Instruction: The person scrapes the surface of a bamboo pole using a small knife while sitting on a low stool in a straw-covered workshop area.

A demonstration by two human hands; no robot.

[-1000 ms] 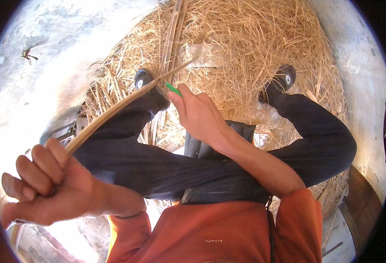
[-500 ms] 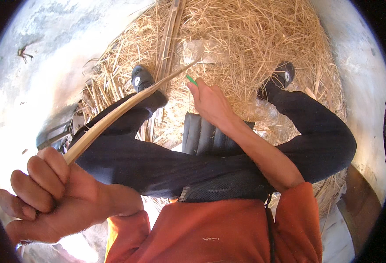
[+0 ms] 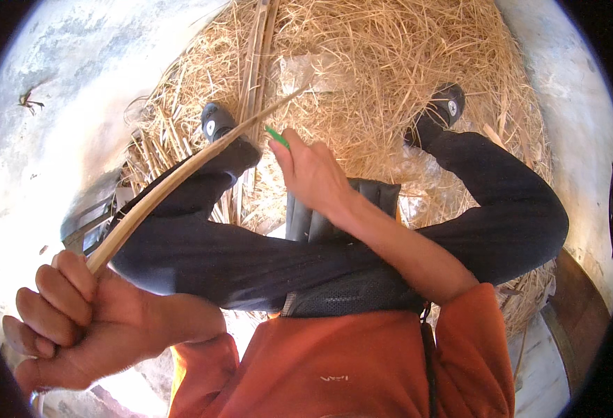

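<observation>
My left hand (image 3: 104,317), at the lower left, has its fingers wrapped round the near end of a long pale split wooden strip (image 3: 143,211). The strip slants up to the right, narrowing to a thin tip above the straw. Near the middle, my right hand (image 3: 313,171) is closed on a small green-handled tool (image 3: 276,136). Only its green part sticks out past the thumb; the rest is hidden in the grip, and I cannot make out a blade. The green end is just below the strip's thin far part, and I cannot tell whether they touch.
Dry straw shavings (image 3: 404,56) cover the ground ahead, with a pale flat slab (image 3: 298,73) among them. Long strips (image 3: 256,49) lie at the far left of the pile. My crossed dark-trousered legs (image 3: 501,188) frame a black ribbed pad (image 3: 305,223). Pale walls (image 3: 63,132) rise on both sides.
My right hand with the green-handled tool has shifted left, closer to the strip. The strip has dipped slightly left, and my left hand still grips its end.
</observation>
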